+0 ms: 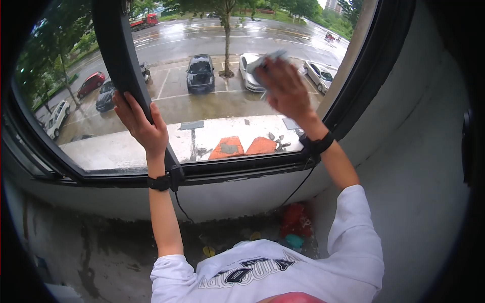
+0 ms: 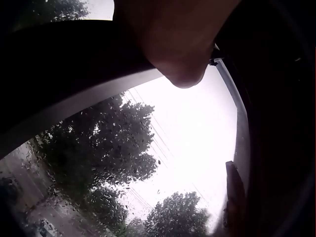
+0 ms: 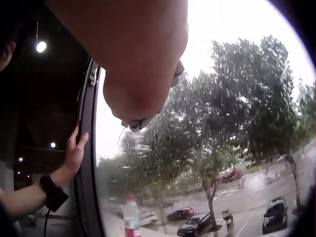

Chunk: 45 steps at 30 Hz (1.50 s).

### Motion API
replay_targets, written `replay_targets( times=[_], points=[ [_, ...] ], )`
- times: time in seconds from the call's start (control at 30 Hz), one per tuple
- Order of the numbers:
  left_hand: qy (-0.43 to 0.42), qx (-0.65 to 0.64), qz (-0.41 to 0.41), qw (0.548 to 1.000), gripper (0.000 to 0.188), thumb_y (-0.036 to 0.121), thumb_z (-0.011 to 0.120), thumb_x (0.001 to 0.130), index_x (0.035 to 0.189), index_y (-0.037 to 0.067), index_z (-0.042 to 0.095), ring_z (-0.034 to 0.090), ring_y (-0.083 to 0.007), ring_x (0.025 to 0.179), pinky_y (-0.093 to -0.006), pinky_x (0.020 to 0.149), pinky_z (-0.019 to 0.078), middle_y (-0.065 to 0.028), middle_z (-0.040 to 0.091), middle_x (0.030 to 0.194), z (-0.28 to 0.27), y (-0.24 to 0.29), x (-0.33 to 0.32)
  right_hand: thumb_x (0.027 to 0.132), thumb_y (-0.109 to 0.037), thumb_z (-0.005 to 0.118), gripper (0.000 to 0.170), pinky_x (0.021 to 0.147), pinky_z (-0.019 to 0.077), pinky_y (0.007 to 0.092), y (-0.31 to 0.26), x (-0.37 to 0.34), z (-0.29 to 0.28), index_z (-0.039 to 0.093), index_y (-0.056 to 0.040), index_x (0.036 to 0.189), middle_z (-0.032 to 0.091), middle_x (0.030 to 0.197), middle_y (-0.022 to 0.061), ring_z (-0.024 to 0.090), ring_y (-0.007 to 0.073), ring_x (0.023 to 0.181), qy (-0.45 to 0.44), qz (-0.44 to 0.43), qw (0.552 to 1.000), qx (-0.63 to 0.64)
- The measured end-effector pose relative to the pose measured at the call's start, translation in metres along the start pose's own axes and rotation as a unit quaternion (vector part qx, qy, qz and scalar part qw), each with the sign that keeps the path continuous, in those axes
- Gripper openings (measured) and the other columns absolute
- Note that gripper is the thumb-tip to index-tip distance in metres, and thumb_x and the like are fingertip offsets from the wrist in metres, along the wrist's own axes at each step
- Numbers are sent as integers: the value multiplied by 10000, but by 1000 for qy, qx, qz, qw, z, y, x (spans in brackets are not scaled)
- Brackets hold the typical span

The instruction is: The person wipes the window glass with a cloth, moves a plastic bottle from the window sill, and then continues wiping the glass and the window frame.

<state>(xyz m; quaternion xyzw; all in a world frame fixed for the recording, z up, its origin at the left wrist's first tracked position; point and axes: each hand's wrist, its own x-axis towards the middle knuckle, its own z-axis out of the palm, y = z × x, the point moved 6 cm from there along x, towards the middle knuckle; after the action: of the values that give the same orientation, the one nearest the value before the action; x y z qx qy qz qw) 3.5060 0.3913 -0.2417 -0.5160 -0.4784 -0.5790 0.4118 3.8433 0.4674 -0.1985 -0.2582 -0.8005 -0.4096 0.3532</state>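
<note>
My right hand [image 1: 288, 93] lies over a grey cloth [image 1: 261, 70] against the window glass [image 1: 174, 108], its fingers stretched along the cloth and blurred. Part of the cloth [image 3: 136, 124] peeks from below the hand in the right wrist view; the rest is hidden under the palm and fingers. Further left, my left hand [image 1: 143, 126] rests on the dark upright window post [image 1: 118, 50], fingers straight up along it and thumb apart at its right side. Raindrops or water streaks cover the glass in both wrist views.
The dark lower window frame [image 1: 242, 169] runs below both hands, and a grey wall [image 1: 404, 126] stands at the right. A bottle with a red cap [image 3: 132, 217] shows low in the right wrist view. Thin black cables [image 1: 298, 187] hang from the wrist straps. Parked cars lie beyond the glass.
</note>
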Motion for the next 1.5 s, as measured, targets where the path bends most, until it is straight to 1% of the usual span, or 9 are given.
replay_targets(
  times=[0.1, 0.23, 0.53, 0.63, 0.9, 1.03, 1.1, 1.33, 1.5],
  points=[
    [3, 5, -6, 1000, 676, 217, 580, 1028, 1606, -15, 318, 284, -472, 1525, -554, 1251, 202, -286, 300, 1651, 0, 1, 0, 962, -112, 521, 588, 1197, 326, 536, 135, 80, -86, 457, -93, 1546, 441, 1562, 242, 427, 467, 1416, 203, 60, 977, -27],
    [1, 0, -7, 1000, 680, 213, 587, 1020, 1609, -3, 323, 288, -477, 1521, -549, 1251, 206, -282, 303, 1651, 0, 1, -1, 979, -71, 425, 623, 1295, 204, 434, 216, 106, -121, 350, -10, 1594, 338, 1647, 217, 247, 375, 1554, 233, 193, 947, -110],
    [7, -7, 8, 1000, 666, 216, 586, 1036, 1608, -3, 323, 274, -481, 1530, -575, 1245, 204, -285, 304, 1651, 1, -1, -1, 932, -139, 524, 723, 1244, 202, 617, -47, -89, 37, 317, -15, 1614, 246, 1657, 300, 241, 520, 1521, 78, 271, 959, 13],
    [10, -5, 19, 1000, 659, 199, 584, 1036, 1604, -10, 325, 282, -482, 1526, -582, 1242, 207, -290, 310, 1645, 0, 1, 1, 849, -198, 674, 706, 1245, 259, 568, -152, -147, 101, 511, -193, 1536, 408, 1619, 103, 356, 368, 1497, -116, 160, 978, 68],
    [5, 13, 17, 1000, 667, 238, 572, 1037, 1607, -3, 325, 292, -468, 1532, -589, 1240, 222, -289, 301, 1649, 4, 2, -1, 1001, -181, 522, 614, 1225, 280, 504, 63, 65, -44, 386, -69, 1589, 364, 1630, 216, 367, 452, 1467, 242, 138, 960, -32],
    [8, 14, 22, 1000, 671, 247, 566, 1039, 1611, -2, 319, 290, -468, 1533, -589, 1239, 224, -290, 302, 1648, 3, -1, -2, 995, -87, 416, 619, 1296, 178, 475, 136, 100, -82, 332, -17, 1604, 309, 1667, 202, 223, 394, 1562, 217, 182, 954, -96],
    [7, 9, 21, 1000, 680, 246, 579, 1035, 1609, -8, 317, 291, -475, 1526, -577, 1243, 215, -295, 304, 1645, 3, -1, -1, 1009, -184, 510, 594, 1228, 265, 487, 122, 90, -83, 392, -50, 1576, 386, 1605, 241, 380, 453, 1450, 239, 109, 965, -17],
    [24, -3, 34, 999, 671, 229, 617, 1013, 1580, -28, 369, 317, -479, 1512, -576, 1238, 229, -298, 346, 1624, 2, -2, -2, 998, -200, 467, 700, 1242, 108, 640, -46, -146, 55, 247, 41, 1617, 177, 1673, 332, 167, 538, 1542, 101, 276, 955, 49],
    [28, 13, 45, 999, 663, 232, 614, 1016, 1581, -14, 369, 323, -451, 1521, -564, 1249, 222, -286, 353, 1624, 0, -2, -1, 1018, -183, 497, 672, 1215, 140, 685, -127, -221, 106, 256, 23, 1610, 154, 1673, 331, 151, 579, 1522, -63, 196, 977, 55]
  ],
)
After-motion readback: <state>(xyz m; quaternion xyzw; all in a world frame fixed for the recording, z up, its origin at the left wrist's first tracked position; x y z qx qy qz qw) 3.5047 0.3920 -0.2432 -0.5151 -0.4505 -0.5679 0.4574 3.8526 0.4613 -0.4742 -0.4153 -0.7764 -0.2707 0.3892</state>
